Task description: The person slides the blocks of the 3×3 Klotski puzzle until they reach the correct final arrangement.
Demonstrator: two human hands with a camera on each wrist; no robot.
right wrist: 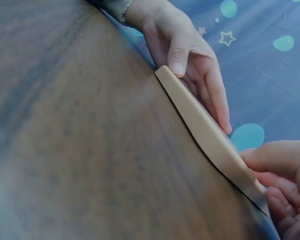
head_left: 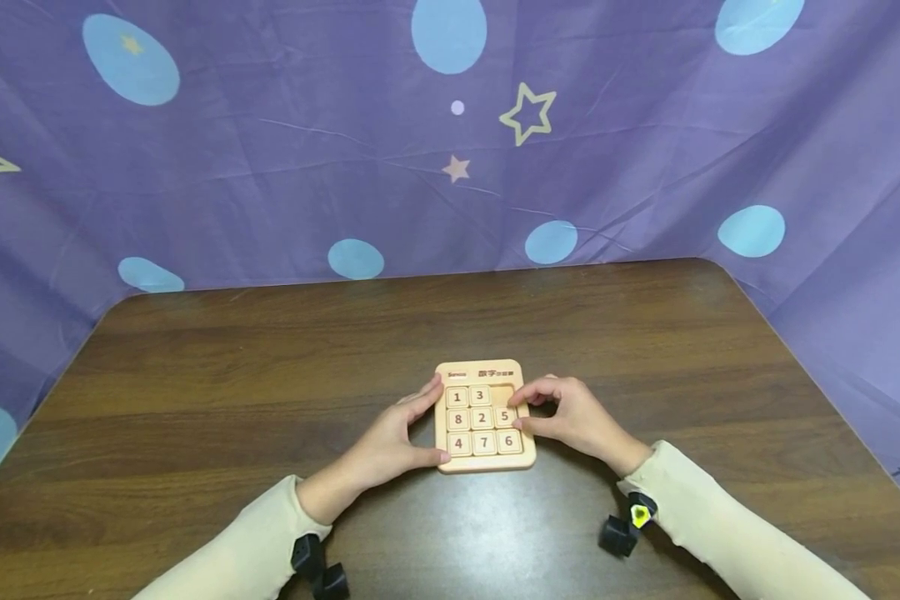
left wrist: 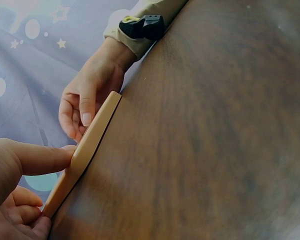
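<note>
A wooden sliding number puzzle lies on the table with its square tiles in a raised frame. Its rows read 1, 3 and a bare space at top right, then 8, 2, 5, then 4, 7, 6. My left hand holds the frame's left side, thumb at the lower corner and fingers along the upper edge. At the right side, my right hand has its index fingertip by the bare space and its thumb tip at the edge of the 5 tile. Its other fingers bend loosely beneath.
The brown wooden table has rounded far corners. Behind it hangs a purple cloth with blue ovals and stars. A small black device is strapped at each wrist, over pale sleeves.
</note>
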